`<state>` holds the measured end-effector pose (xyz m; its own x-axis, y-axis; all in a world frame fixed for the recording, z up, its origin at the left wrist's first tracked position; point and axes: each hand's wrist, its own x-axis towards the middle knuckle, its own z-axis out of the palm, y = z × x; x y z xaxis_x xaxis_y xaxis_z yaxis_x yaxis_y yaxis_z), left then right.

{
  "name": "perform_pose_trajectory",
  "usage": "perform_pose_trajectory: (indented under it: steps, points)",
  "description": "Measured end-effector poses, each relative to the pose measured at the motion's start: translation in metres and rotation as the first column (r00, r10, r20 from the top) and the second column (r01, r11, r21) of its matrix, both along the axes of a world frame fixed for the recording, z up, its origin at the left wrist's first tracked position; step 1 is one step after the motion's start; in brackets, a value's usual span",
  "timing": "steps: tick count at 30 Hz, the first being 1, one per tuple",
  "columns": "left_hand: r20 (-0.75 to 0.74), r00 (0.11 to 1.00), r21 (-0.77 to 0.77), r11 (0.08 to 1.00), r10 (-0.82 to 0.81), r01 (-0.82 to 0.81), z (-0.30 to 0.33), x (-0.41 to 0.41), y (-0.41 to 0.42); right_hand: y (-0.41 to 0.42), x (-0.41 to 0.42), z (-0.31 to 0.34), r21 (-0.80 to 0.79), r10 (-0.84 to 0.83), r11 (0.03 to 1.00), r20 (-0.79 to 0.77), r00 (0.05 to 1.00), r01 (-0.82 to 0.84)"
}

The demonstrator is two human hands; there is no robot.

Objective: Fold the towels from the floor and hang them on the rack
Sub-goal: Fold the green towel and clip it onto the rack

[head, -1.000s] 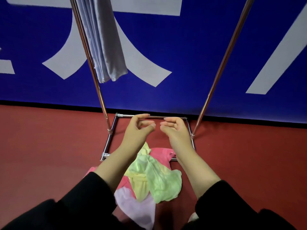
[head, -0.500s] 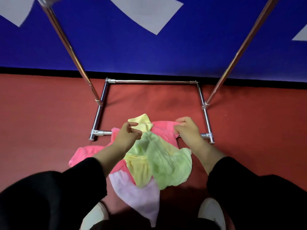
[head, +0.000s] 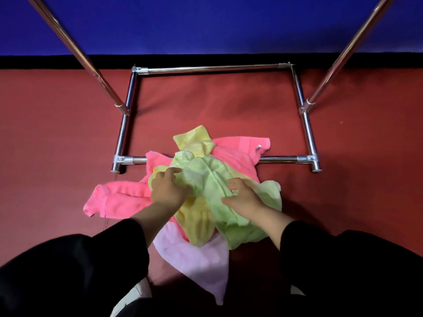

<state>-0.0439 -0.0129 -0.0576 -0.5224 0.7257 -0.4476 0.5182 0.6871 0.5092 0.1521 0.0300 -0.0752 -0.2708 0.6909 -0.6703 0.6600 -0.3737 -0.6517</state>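
Well beyond your fingers (head: 174, 170) stands a blue wall (head: 206, 24), with a black strip (head: 206, 59) along its foot. Behind them, nearest you, two white shoes (head: 135, 296) peek out.

No text, label, brand, number or sign can be read anywhere in the view.
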Motion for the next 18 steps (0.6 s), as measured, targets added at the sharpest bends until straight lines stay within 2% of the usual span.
perform_pose_trajectory:
  steps: [3,5,7,10,13,15,17,18]
  points:
    - [0.007,0.996,0.030,0.996,-0.086,0.085,-0.004,0.003,0.001,-0.008,-0.010,-0.006,-0.023,0.080,0.997,-0.006,0.997,-0.080]
    - [0.061,0.994,0.009,0.996,-0.090,0.090,-0.003,0.005,-0.002,-0.008,-0.010,-0.006,0.001,0.123,0.992,0.026,0.992,-0.123]
    - [0.046,0.992,-0.035,0.992,-0.120,0.122,-0.002,0.005,-0.008,-0.007,-0.008,-0.005,-0.009,0.178,0.984,0.047,0.983,-0.178]
    - [0.061,0.980,-0.107,0.975,-0.191,0.197,-0.004,0.001,-0.020,-0.011,0.000,0.003,-0.114,0.372,0.925,0.074,0.925,-0.363]
    - [0.141,0.983,-0.158,0.977,-0.118,0.140,-0.006,-0.006,-0.029,-0.016,0.005,0.006,-0.236,0.631,0.764,0.080,0.772,-0.600]
    - [0.141,0.990,-0.176,0.984,-0.001,0.026,-0.010,-0.008,-0.031,-0.017,0.001,0.007,-0.287,0.750,0.653,0.118,0.650,-0.701]
    - [0.154,0.978,-0.144,0.982,0.141,-0.119,-0.014,-0.008,-0.032,-0.014,-0.001,0.008,-0.305,0.769,0.637,0.187,0.611,-0.708]
    - [0.171,0.966,-0.123,0.977,0.193,-0.173,-0.015,-0.007,-0.031,-0.012,-0.001,0.007,-0.305,0.733,0.678,0.217,0.645,-0.668]
